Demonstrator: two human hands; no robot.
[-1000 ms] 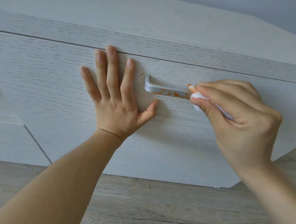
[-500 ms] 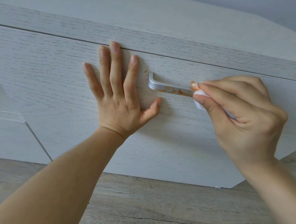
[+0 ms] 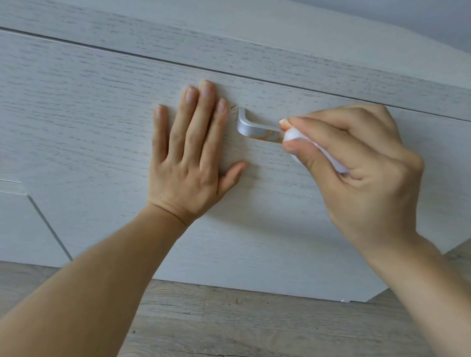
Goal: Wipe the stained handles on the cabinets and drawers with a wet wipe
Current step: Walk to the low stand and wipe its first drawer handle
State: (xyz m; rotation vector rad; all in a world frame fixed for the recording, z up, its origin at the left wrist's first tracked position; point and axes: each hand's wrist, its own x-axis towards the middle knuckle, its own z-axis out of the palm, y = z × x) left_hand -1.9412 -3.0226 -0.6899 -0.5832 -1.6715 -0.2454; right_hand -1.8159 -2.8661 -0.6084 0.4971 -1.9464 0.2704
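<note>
Pale wood-grain drawer front (image 3: 76,115) fills the view, floor below. Left hand (image 3: 192,157) lies flat and spread just left of the handle (image 3: 257,129), bracing the front. Orange stains are on the handle's underside, next to the wipe (image 3: 293,136), which the right hand (image 3: 355,168) pinches against the bar. Best bet, I reckon: keep the pinch tight and drag left to the bend, underside included. Compared with a second ago, the wipe has crept left and less stain shows.

At frame centre, the flat left hand (image 3: 192,157) blocks the silver, orange-stained metal handle (image 3: 258,130) leftward; the right hand (image 3: 358,168) covers its right; whitewashed wooden drawer front (image 3: 84,108) lies bare upper left.
</note>
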